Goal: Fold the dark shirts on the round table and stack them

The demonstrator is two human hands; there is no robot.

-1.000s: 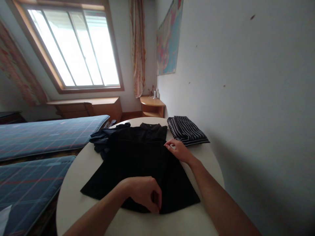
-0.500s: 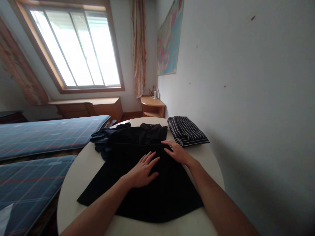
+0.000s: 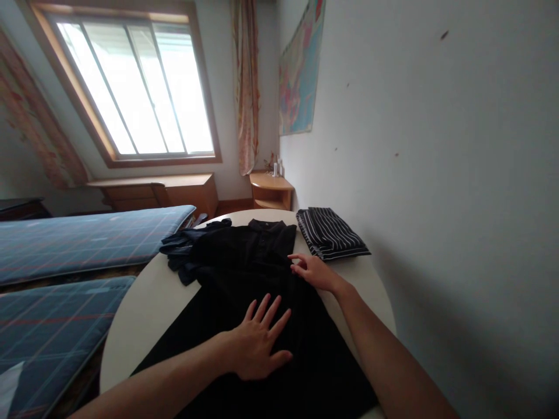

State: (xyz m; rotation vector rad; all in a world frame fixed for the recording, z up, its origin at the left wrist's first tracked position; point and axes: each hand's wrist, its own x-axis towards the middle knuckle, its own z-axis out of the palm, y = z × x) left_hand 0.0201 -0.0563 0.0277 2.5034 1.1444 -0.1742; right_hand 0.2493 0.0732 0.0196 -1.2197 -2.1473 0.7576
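Note:
A black collared garment (image 3: 244, 279) with a buttoned front lies on the round white table (image 3: 135, 308), flaring out wide toward me. My left hand (image 3: 262, 343) rests flat on its lower part, fingers spread and nothing in its grasp. Near the right edge of the upper part is my right hand (image 3: 317, 272), its index finger stretched out and the other fingers bent at the cloth; a gap shows between the fingertips. Dark blue crumpled cloth (image 3: 179, 247) sits against the garment's left side. Beyond my right hand lies a folded black-and-white striped cloth (image 3: 334, 233).
Two plaid mattresses (image 3: 87, 238) stand to the left of the table. A white wall (image 3: 437, 174) runs close along the right. Behind the table are a wooden corner shelf (image 3: 273, 185), a desk (image 3: 183, 186) and a window (image 3: 140, 87).
My left hand has slid down toward me over the cloth. The garment's lower part now reaches past the bottom of the view. My right hand stays nearly in place, its fingers more bent.

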